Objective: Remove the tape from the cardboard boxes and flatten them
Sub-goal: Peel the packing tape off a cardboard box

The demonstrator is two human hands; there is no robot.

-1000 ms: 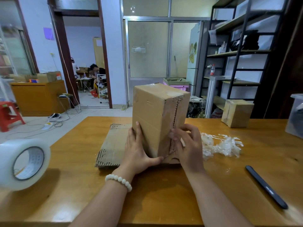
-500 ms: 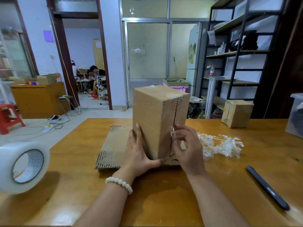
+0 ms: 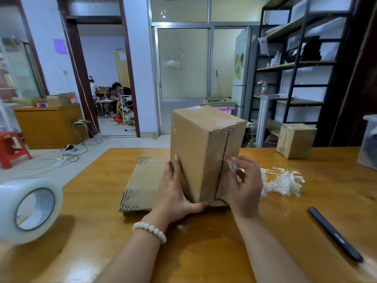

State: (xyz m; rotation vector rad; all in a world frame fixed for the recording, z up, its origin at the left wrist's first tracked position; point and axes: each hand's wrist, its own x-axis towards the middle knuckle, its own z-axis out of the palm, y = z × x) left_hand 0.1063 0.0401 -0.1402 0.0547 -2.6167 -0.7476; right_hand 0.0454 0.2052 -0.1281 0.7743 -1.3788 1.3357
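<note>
On the table (image 3: 204,252), left fingers (image 3: 176,168) press flat on the box (image 3: 193,144); right fingers (image 3: 244,161) pinch its tape (image 3: 232,167).

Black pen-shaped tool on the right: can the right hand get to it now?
Probably yes. Only bare table lies between the right hand and the black tool. But that hand pinches a tape strip on the box and must let go first.

An upright cardboard box (image 3: 195,152) blocks the centre of the bench (image 3: 214,252). Flattened cardboard (image 3: 142,184) spreads left, with crumpled tape (image 3: 283,182) and a black tool (image 3: 334,233) right. Open bench lies in front, beside the tape roll (image 3: 28,209).
</note>
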